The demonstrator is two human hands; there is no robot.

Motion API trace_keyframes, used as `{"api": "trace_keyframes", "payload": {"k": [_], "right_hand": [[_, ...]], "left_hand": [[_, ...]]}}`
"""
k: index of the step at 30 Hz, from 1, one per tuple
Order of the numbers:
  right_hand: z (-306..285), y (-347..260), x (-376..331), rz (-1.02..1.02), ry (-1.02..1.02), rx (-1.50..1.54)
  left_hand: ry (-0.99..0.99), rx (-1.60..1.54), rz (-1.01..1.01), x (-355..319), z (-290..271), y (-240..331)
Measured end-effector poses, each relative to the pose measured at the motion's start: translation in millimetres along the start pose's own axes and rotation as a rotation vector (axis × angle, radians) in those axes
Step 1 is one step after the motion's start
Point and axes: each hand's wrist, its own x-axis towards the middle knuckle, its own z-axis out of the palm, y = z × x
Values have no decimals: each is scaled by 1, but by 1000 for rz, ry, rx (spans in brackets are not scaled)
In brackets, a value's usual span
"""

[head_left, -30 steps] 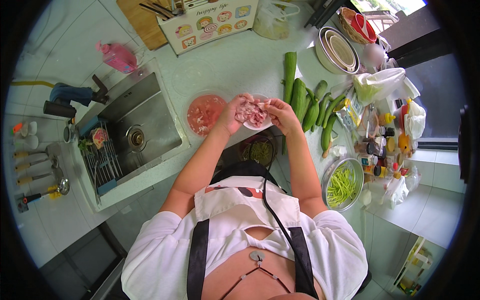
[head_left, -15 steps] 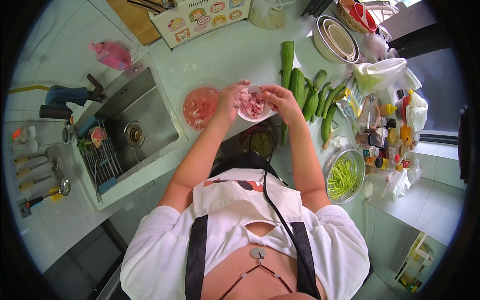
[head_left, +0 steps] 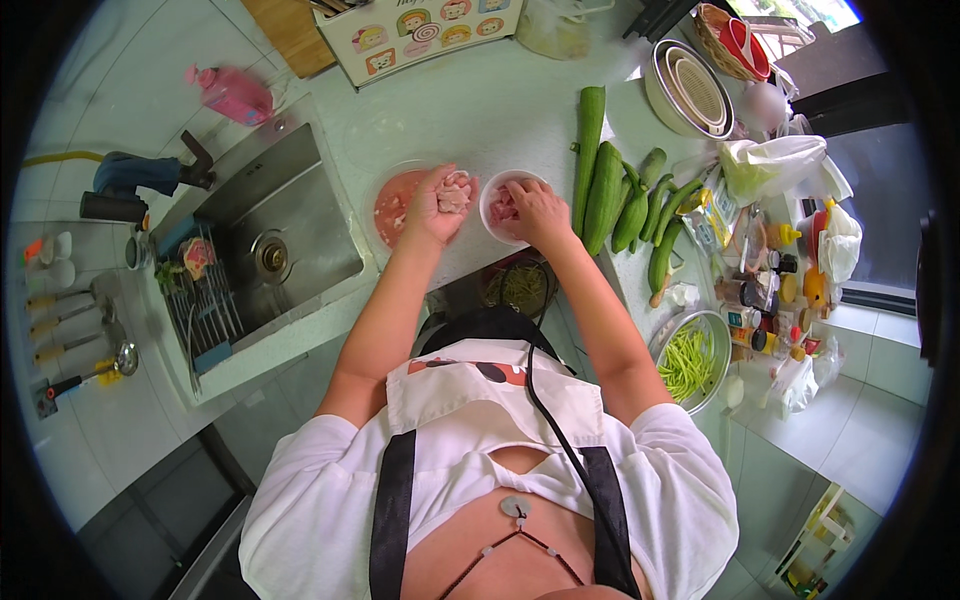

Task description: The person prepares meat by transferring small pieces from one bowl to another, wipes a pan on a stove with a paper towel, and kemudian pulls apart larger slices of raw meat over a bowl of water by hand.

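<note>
Both hands had drawn apart, the left hand [head_left: 431, 212] to above the clear bowl [head_left: 371, 206] of pink water, the right hand [head_left: 541, 210] down into the white bowl [head_left: 484, 213]. Pale meat [head_left: 454, 194] filled the left grip's curled fingers; redder meat [head_left: 502, 208] lay in the white bowl, rightward, beneath the nearer right hand, whose hold could not be told.

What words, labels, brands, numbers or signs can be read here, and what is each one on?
None can be quoted in full.
White box with colourful cartoon pictures: lettering cut off by the picture's upper edge.
Yellow-and-white plastic packet: print too small to read.
Small round jar with a pale label: too small and blurred.
Pink plastic bottle: no readable print.
</note>
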Motion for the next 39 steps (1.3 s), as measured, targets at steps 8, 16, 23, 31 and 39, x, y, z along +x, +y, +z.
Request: {"api": "trace_keyframes", "payload": {"k": [8, 16, 23, 31, 39], "right_hand": [[32, -10, 20, 87, 227, 29], [24, -12, 18, 89, 119, 35], [18, 22, 17, 209, -12, 1115], [-17, 23, 0, 206, -24, 1008], [-36, 10, -4, 110, 98, 649]], "left_hand": [[44, -58, -2, -8, -11, 10], [-46, 22, -20, -1, -23, 11], [-51, 512, 7, -10, -6, 11], [-75, 972, 178, -11, 15, -22], [-146, 1187, 251, -9, 20, -35]]}}
